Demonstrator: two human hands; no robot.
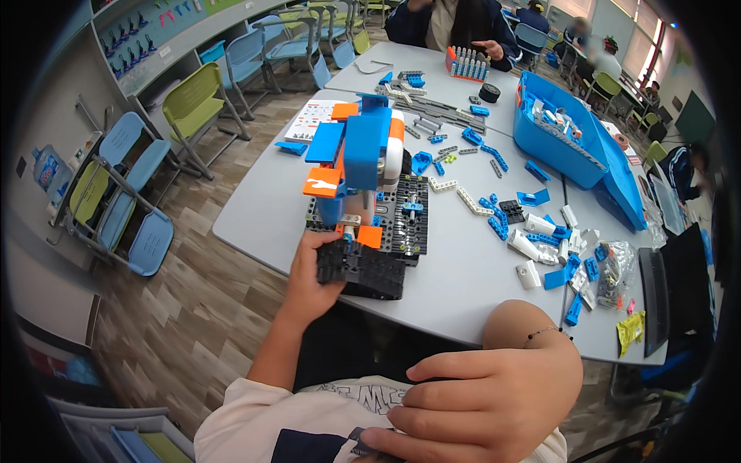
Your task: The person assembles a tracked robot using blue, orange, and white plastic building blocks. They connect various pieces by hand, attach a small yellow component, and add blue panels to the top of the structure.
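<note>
On the near left of the table stands a tracked robot model built from blue, orange, white and black plastic bricks. My left hand is closed round the model's near lower corner, at the black track; the thumb side shows and part of the fingers is hidden behind the track. Close to the camera, in front of my chest, my right hand is raised with its back showing. Its fingers are bent slightly and a little apart, and the thumb is hidden. A dark patch lies by the lowest fingertip, too little of it visible to name.
Loose blue and white bricks lie right of the model, beside a clear parts bag. A blue storage box with parts stands at the back right. Across the table sits a person behind an orange-and-white brick piece. Folding chairs line the left.
</note>
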